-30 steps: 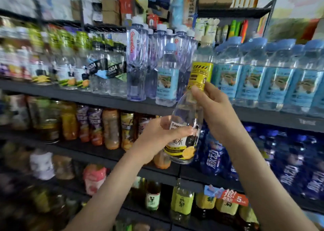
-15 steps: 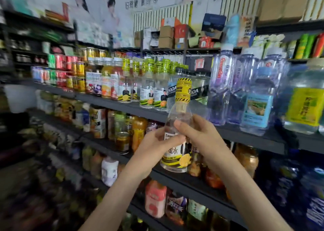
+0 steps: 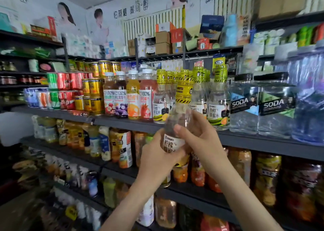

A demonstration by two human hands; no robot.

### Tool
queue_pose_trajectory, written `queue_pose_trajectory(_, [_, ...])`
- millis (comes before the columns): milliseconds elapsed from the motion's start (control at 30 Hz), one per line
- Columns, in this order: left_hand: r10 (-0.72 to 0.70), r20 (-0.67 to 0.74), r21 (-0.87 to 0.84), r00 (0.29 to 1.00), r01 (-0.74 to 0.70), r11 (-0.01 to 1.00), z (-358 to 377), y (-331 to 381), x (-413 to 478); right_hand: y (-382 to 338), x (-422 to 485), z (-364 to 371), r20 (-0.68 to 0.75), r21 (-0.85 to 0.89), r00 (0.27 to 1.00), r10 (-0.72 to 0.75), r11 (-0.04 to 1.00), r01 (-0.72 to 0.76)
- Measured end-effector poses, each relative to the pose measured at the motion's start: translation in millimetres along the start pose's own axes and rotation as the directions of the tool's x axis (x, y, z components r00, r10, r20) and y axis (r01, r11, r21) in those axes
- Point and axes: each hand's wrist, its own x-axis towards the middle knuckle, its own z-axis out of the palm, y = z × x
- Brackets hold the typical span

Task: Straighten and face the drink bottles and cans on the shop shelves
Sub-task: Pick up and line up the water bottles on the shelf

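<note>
A clear lemon-honey water bottle (image 3: 178,118) with a yellow-and-black neck wrap is held upright in front of the upper drink shelf (image 3: 245,139). My left hand (image 3: 157,158) grips its lower body over the white label. My right hand (image 3: 201,136) wraps around its middle from the right. Behind the bottle stands a row of matching yellow-capped bottles (image 3: 217,99) on that shelf, labels facing out.
Juice bottles (image 3: 133,97) and stacked cans (image 3: 91,93) fill the shelf to the left. Square SODA bottles (image 3: 259,107) and large water bottles (image 3: 308,97) stand to the right. Lower shelves (image 3: 122,172) hold tea and juice bottles. Cardboard boxes (image 3: 163,41) sit on top.
The view has swung left along the shelves, from the water bottles to the yellow-capped row. Both hands keep hold of the bottle, which now stands upright in front of that row.
</note>
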Motion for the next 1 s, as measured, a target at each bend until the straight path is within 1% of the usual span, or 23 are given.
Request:
queue_pose_trajectory(67, [0.021,-0.049,-0.001,0.999,-0.021,1.000,-5,-9,19,2,15,11,0.011,-0.140,0.998,-0.055,0.989,0.056])
queue_pose_trajectory(133, [0.051,-0.081,-0.006,0.995,-0.052,0.999,-7,-18,40,7,28,18,-0.004,-0.312,0.995,-0.102,0.945,0.096])
queue_pose_trajectory(200, [0.088,-0.093,0.009,0.992,-0.088,0.996,-4,-25,59,16,37,22,-0.019,-0.422,0.991,-0.130,0.900,0.110])
queue_pose_trajectory(233, [0.100,-0.090,0.004,0.991,-0.100,0.995,-2,-26,67,20,42,23,-0.032,-0.448,0.990,-0.137,0.887,0.108])
queue_pose_trajectory(333, [0.158,-0.075,0.021,0.985,-0.157,0.987,8,-32,91,34,60,27,-0.142,-0.444,0.976,-0.164,0.892,0.086])
queue_pose_trajectory(433, [0.272,-0.062,0.080,0.960,-0.267,0.960,19,-41,114,44,73,32,-0.254,-0.518,0.939,-0.231,0.853,0.070])
queue_pose_trajectory(500, [0.330,-0.060,0.142,0.942,-0.319,0.937,24,-48,128,50,80,34,-0.304,-0.556,0.917,-0.260,0.830,0.051])
queue_pose_trajectory(633, [0.398,-0.096,0.269,0.912,-0.362,0.893,29,-63,150,62,94,41,-0.367,-0.638,0.874,-0.318,0.770,0.012])
queue_pose_trajectory(700, [0.417,-0.032,0.274,0.908,-0.393,0.878,26,-67,158,68,101,46,-0.393,-0.685,0.858,-0.331,0.727,-0.034])
queue_pose_trajectory(767, [0.424,0.041,0.243,0.905,-0.421,0.874,22,-69,166,69,106,53,-0.424,-0.725,0.845,-0.327,0.682,-0.100])
queue_pose_trajectory(800, [0.427,0.053,0.227,0.903,-0.427,0.875,21,-69,169,69,108,57,-0.435,-0.740,0.839,-0.327,0.661,-0.126])
queue_pose_trajectory(900, [0.444,0.043,0.204,0.895,-0.443,0.873,20,-71,168,67,112,67,-0.464,-0.763,0.811,-0.357,0.626,-0.161])
queue_pose_trajectory(1000, [0.512,-0.042,0.307,0.858,-0.477,0.824,27,-82,168,72,111,74,-0.489,-0.766,0.788,-0.374,0.617,-0.182])
